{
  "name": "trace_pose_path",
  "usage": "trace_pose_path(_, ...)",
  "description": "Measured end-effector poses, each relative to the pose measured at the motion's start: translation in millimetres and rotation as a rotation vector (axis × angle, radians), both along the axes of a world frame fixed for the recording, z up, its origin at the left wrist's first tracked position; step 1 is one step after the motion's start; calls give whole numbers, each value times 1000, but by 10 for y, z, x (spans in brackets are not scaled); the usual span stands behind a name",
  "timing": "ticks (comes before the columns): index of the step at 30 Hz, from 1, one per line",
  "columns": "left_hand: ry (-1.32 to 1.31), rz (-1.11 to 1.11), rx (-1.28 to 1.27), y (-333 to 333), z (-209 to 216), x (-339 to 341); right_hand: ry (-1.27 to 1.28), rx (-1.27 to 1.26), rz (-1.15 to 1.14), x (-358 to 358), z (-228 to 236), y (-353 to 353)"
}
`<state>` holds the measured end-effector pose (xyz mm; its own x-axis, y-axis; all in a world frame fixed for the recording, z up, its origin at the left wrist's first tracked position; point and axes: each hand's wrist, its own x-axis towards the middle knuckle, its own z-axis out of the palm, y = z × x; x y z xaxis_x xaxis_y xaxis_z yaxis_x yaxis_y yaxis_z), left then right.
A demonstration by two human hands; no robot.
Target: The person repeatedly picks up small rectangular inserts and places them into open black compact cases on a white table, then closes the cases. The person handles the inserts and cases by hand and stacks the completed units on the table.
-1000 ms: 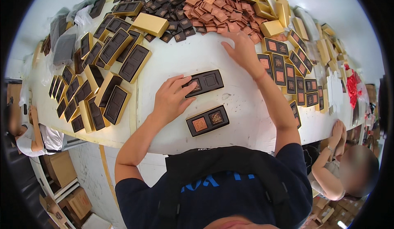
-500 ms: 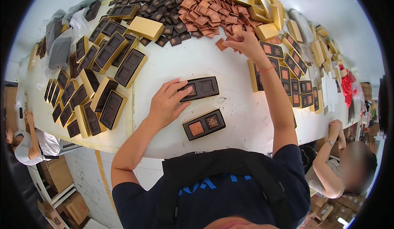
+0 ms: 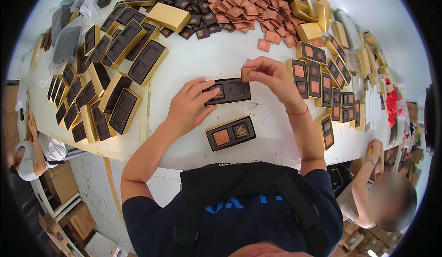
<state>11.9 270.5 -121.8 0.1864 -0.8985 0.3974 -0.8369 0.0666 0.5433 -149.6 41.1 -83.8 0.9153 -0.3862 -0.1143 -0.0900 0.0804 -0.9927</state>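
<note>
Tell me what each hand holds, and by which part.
The right hand pinches a small square copper-coloured packet by its right edge. The left hand grips nothing; it rests on the left end of the dark rectangular tray.

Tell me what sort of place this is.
Likely a packing workshop for boxed sweets or gifts. A long white table carries rows of dark two-slot trays, gold box lids and a heap of copper squares; cardboard cartons stand beneath.

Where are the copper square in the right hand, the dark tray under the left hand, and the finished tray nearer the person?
copper square (image 3: 248, 74), head view, on its face.
dark tray (image 3: 235, 90), head view, on its empty compartment.
finished tray (image 3: 230, 133), head view, at its middle.
</note>
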Motion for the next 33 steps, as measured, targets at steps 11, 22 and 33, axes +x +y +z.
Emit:
trace_pose_path(11,-13,11,2,12,-10,-17,17,-848,-404,-186,-404,625)
trace_pose_path(22,94,-9,1,3,25,-21,39,-797,-116,-186,-243,470)
trace_pose_path(33,-112,450,-78,135,202,499,44,-754,107,-458,193,254)
